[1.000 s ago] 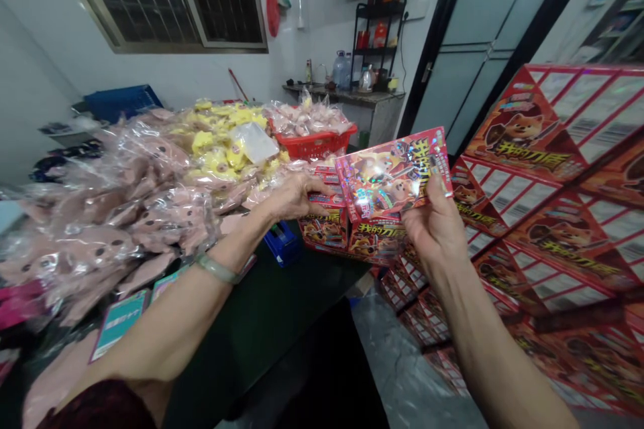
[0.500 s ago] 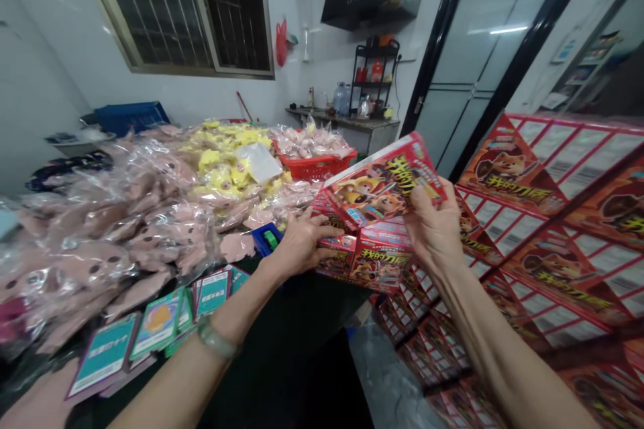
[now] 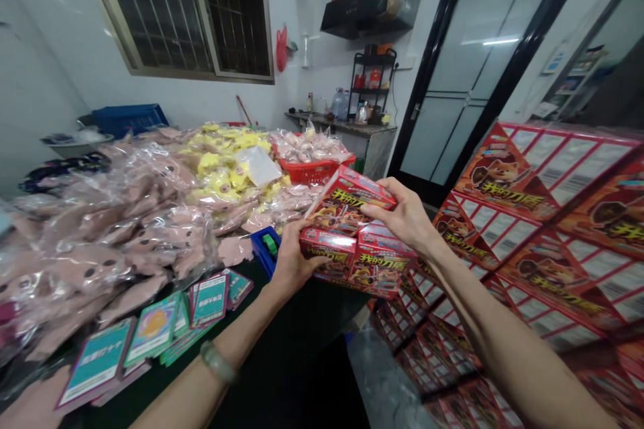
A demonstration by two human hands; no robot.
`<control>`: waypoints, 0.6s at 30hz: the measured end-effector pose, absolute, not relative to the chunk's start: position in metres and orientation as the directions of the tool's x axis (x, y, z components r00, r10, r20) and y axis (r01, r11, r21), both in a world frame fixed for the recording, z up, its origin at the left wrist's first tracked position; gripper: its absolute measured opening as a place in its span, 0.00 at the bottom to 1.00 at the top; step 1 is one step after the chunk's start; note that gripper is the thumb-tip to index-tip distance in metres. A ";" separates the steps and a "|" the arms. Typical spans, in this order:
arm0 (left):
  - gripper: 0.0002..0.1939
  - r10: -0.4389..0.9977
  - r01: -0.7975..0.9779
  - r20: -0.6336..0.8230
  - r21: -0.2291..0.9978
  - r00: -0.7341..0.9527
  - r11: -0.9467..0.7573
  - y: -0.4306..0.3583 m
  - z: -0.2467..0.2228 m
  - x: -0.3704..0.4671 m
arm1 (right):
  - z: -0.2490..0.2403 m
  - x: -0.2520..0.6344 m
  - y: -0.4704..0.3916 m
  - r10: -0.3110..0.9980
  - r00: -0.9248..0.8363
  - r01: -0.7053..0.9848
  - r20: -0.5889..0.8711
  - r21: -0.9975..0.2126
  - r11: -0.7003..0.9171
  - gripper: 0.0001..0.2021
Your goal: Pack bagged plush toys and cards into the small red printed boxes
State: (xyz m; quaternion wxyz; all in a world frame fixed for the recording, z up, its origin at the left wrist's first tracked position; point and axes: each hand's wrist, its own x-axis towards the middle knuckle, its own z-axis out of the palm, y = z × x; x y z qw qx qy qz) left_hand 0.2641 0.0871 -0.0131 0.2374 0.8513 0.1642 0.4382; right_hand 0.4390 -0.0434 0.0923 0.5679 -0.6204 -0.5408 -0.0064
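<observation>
Red upper carton (image 3: 335, 211), centre frame, seemingly being stacked, is pinched in the right hand (image 3: 405, 214) while the loosely curled left hand (image 3: 292, 261) clasps the lower-left carton (image 3: 342, 261); alignment calls for squared edges.

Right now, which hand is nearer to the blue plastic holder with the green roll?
Left: the left hand is just beside the blue holder; the right hand grips the top red cardboard box, farther away.

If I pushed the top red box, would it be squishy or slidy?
The top red box would probably feel stiff, because its edges look straight even with the right hand gripping it. Its shiny outside might make it slide on the boxes below. It likely wouldn't roll, since its sides look flat.
</observation>
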 end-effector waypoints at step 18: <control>0.37 0.106 -0.093 0.667 0.256 0.738 -0.962 0.110 0.022 0.269 | 0.053 0.399 -0.048 0.853 0.046 0.993 0.520 0.073 -0.098 0.28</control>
